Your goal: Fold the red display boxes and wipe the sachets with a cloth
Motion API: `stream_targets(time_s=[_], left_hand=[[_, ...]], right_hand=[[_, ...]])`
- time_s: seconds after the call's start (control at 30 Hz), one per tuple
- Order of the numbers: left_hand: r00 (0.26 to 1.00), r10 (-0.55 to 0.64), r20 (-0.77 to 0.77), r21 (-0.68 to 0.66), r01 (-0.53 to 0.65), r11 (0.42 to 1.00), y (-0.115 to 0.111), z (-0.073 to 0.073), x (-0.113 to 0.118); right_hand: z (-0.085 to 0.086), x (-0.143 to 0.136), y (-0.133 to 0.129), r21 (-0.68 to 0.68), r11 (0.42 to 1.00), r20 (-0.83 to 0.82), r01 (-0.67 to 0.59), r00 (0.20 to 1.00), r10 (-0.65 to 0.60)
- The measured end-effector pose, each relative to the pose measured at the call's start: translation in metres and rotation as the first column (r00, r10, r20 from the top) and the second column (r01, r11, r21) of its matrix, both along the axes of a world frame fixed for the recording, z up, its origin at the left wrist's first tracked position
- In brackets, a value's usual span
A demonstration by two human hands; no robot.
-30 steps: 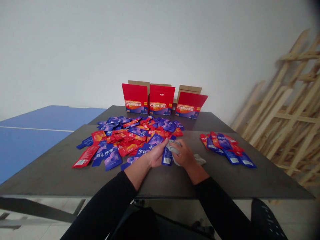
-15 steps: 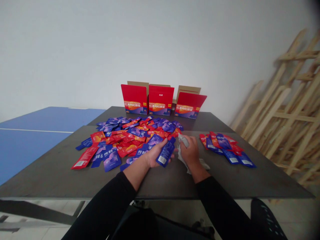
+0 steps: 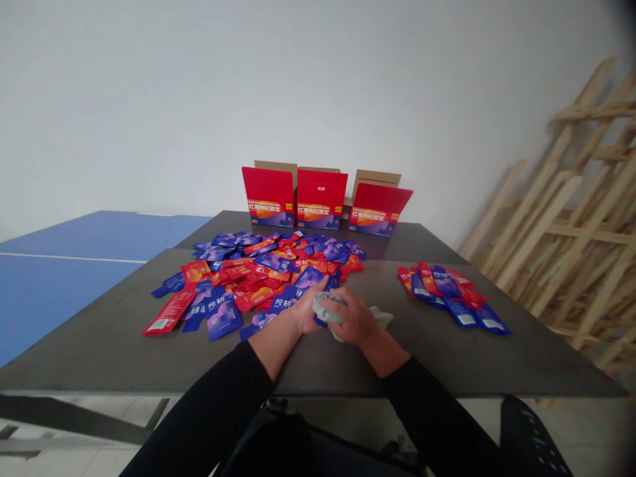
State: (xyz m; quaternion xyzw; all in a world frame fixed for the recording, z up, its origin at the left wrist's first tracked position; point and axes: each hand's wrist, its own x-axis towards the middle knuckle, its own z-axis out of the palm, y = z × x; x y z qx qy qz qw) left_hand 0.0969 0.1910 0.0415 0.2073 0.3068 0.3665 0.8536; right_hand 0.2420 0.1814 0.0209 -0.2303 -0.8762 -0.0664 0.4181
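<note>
My left hand (image 3: 305, 314) grips a blue pouch (image 3: 334, 281), mostly covered now, near the front middle of the table. A grey-white cloth (image 3: 324, 306) is bunched in my right hand (image 3: 354, 318), closed and pressed against the pouch's face. Part of the cloth trails out behind the right wrist. Beyond and left of my hands spreads a heap of red and blue pouches (image 3: 258, 271), the nearest lying close to my left forearm. To the right lies a smaller pile of red and blue pouches (image 3: 447, 285), apart from both hands.
Three red cartons with raised flaps, a left one (image 3: 271, 199), a middle one (image 3: 320, 199) and a right one (image 3: 378, 209), stand at the back of the dark table (image 3: 209, 368). A blue table (image 3: 74, 285) adjoins on the left. Wooden frames (image 3: 561, 218) lean at right.
My right hand has moved left with the cloth, from beside the pouch onto it. The left hand keeps its hold on the pouch, which is now mostly hidden.
</note>
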Motion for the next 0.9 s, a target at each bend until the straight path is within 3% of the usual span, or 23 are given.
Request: stream_targets(time_s=[0.3,0.47,0.57,0.67,0.77,0.9], left_hand=[[0.99,-0.002,-0.138,0.118,0.019,0.993,-0.006,0.001,0.01],[0.984,-0.137,-0.111,0.089,0.147,0.985,-0.009,0.005,0.001],[0.983,-0.185,-0.005,0.065,0.184,0.981,-0.008,0.008,-0.005],[0.98,-0.099,0.174,0.081,0.086,0.993,-0.005,0.012,-0.009],[0.964,0.053,0.261,0.078,-0.076,0.994,0.0,0.014,-0.009],[0.922,0.267,0.279,0.144,-0.316,0.938,0.004,0.015,-0.004]], right_hand=[[-0.002,0.006,0.014,-0.235,0.912,-0.222,0.335,0.895,-0.386],[-0.002,0.017,0.025,-0.342,0.848,-0.278,0.406,0.818,-0.504],[-0.005,0.024,0.032,-0.435,0.786,-0.286,0.439,0.761,-0.583],[-0.01,0.026,0.035,-0.469,0.767,-0.227,0.438,0.779,-0.584],[-0.014,0.023,0.033,-0.372,0.839,-0.181,0.396,0.856,-0.484],[-0.011,0.02,0.026,-0.244,0.9,-0.198,0.362,0.89,-0.411]])
